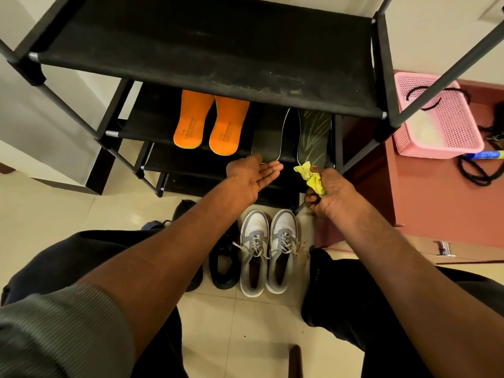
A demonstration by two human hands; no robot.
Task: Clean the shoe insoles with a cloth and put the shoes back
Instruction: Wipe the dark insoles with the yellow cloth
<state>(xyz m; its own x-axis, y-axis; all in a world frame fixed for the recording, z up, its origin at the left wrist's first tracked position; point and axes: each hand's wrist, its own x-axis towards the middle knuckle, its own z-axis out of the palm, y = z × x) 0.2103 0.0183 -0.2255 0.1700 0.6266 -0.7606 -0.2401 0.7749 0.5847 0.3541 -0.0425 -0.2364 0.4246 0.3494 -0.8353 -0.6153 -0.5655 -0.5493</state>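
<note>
Insoles are laid out on the second shelf of the black shoe rack (207,66): an orange pair (211,122) at about eleven o'clock from the hands, and a dark pair (291,135) at twelve o'clock, their heel ends overhanging the shelf's front edge. The left hand (252,177) is held palm up with fingers nearly straight and nothing gripped, its fingertips just at the heel of the left dark insole. A crumpled yellow cloth (312,177) is bunched in the right hand (331,189), whose fingers are curled around it, just below the heel of the patterned dark insole.

Judged from this, a dark insole is about to be taken for wiping. The insole would best be supported flat from beneath by the left hand while the cloth is drawn heel to toe with a smoothed-out face, so that the thin foam is not creased.

At six o'clock, grey and white sneakers (268,252) are stood on the tiled floor, black shoes (222,268) just beside them at their nine o'clock. A pink basket (439,115) is seen at two o'clock.
</note>
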